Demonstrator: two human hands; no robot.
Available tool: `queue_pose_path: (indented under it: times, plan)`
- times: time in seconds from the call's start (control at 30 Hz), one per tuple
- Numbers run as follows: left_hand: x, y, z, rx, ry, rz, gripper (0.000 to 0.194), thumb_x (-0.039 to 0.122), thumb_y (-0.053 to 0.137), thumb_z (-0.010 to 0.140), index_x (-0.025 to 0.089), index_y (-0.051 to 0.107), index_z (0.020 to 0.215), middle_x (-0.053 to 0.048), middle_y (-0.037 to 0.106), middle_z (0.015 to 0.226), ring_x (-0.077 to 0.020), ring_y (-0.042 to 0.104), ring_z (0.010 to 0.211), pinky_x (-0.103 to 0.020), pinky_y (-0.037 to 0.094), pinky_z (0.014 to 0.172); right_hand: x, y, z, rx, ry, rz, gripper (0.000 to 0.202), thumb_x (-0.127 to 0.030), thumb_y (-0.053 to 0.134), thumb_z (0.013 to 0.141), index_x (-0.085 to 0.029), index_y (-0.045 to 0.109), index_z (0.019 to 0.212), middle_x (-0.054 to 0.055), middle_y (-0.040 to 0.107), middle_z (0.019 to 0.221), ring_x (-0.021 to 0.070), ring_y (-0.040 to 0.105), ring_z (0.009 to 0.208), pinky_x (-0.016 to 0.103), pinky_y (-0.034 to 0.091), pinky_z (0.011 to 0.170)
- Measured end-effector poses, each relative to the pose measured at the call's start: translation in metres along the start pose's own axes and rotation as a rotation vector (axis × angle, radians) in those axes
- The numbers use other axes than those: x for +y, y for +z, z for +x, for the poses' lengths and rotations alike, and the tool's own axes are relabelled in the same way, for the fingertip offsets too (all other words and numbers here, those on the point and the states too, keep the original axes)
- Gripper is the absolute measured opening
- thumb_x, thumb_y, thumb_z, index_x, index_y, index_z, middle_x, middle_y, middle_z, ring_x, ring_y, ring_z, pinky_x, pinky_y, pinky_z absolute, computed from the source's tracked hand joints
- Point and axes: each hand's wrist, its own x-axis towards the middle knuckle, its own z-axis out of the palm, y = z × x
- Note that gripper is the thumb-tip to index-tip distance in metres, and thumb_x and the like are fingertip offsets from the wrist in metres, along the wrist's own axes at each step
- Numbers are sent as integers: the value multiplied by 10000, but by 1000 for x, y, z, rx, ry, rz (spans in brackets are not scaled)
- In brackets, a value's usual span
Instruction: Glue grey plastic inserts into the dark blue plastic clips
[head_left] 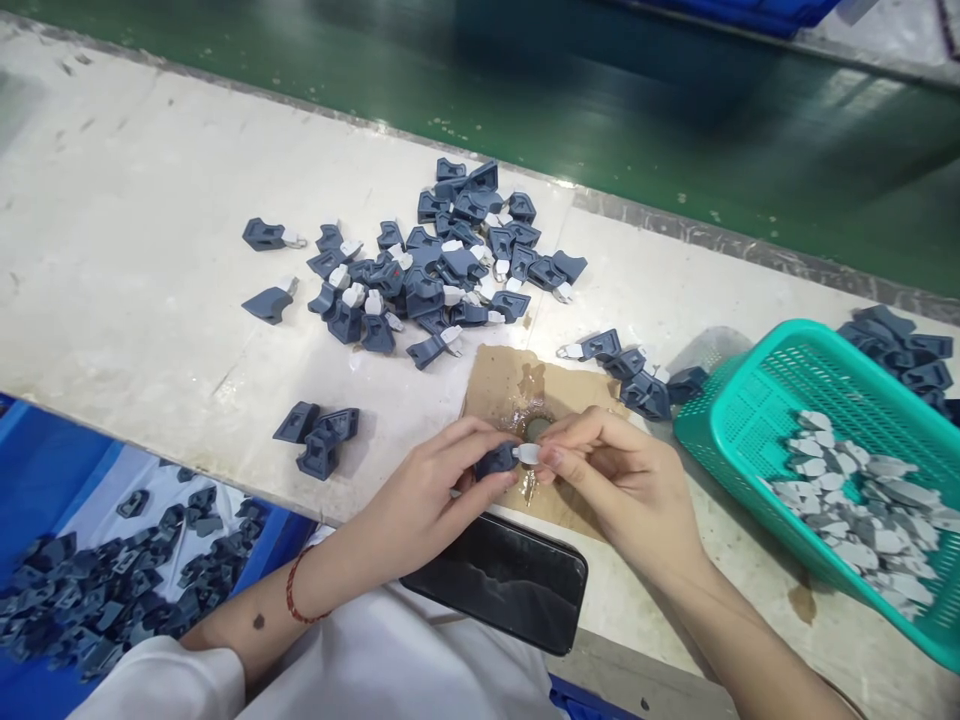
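Note:
Near the table's front edge, my left hand (454, 478) pinches a dark blue-grey plastic part (496, 460). My right hand (604, 465) holds a small white piece (527, 454) between thumb and fingers, at the right end of the dark part; the two pieces touch. Beneath both hands lies a brown cardboard sheet (491, 385) with a wet, shiny patch and a small round greenish object (536, 428). Behind the hands is a large pile of dark parts (424, 285), many with white pieces on them.
A green basket (750, 480) of white pieces stands at right, more dark parts (892, 345) behind it. A black phone (502, 580) lies at the table edge. Three loose dark parts (319, 450) sit left; a blue bin (82, 455) of dark parts is lower left.

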Motion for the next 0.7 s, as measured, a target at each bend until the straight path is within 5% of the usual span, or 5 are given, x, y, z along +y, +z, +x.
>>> queue_pose_path:
  times: [0.27, 0.5, 0.7]
  plan:
    - [0, 0, 0, -3, 88, 91, 240, 272, 483, 1093, 185, 629, 1262, -94, 668, 1208, -182, 672, 1089, -283, 537, 971, 0, -1, -4, -56, 28, -101, 198, -296, 756, 912, -213, 695, 743, 26, 737, 753, 143, 690, 691, 226, 552, 608]
    - [1, 0, -1, -7, 230, 182, 266, 227, 471, 1086, 99, 620, 1265, -139, 680, 1162, -189, 678, 1044, -267, 556, 917, -4, 3, -5, -95, 24, -41, 208, -279, 757, 908, -214, 685, 725, 22, 726, 725, 138, 683, 682, 217, 553, 614]
    - [1, 2, -1, 56, 323, 180, 250, 213, 496, 1075, 141, 601, 1290, -134, 683, 1207, -194, 677, 1109, -275, 558, 961, -5, 2, -11, -64, 13, 84, 180, -307, 808, 877, -223, 690, 770, -1, 689, 736, 110, 640, 651, 184, 525, 588]
